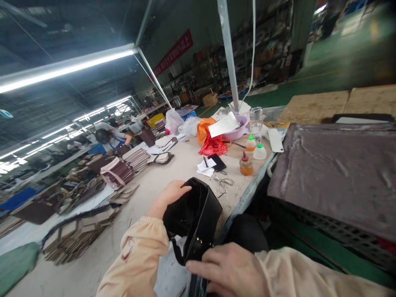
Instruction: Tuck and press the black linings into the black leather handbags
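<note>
A black handbag (213, 206) is tilted at the table's near edge, its dark mouth facing up and toward me. My left hand (173, 193) grips the bag's far rim, thumb over the edge at the opening. At the near side, my right hand (230, 268) is closed on the lower part of the bag, close to some small shiny metal fittings (199, 240); the index finger points left along it. Part of its grip is hidden behind the fingers. Beyond the bag lie scissors (225, 181) and a black phone (217, 163) beside white paper.
Glue bottles (246, 164), a clear jar (256, 119), a red plastic bag (213, 145) and a purple basin (236, 131) stand farther back. Stacked brown pieces (83, 235) line the left. A covered crate (334, 165) is at right. Another person (113, 138) works at far left.
</note>
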Available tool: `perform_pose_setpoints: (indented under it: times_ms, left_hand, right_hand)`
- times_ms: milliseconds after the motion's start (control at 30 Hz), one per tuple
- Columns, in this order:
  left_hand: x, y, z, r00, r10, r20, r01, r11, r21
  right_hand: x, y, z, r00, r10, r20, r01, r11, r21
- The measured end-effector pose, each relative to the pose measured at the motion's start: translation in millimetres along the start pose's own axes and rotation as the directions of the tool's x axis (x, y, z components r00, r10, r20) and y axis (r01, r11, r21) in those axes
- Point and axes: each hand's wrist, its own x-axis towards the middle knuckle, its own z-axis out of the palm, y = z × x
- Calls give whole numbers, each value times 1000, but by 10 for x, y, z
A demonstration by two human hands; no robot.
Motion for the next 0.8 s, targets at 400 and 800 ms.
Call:
perform_pose_setpoints:
  times_ms: [400, 800]
  left_hand:
    - [-262, -431, 61, 922, -386, -29, 345, 854, -390]
    - [-1185, -505, 193, 846, -500, 188, 468, 524, -712]
  right_hand:
    - [302, -269, 259, 954, 300, 4, -294, 938, -181]
    - [185, 766, -289, 843, 513, -163, -534, 836, -128]
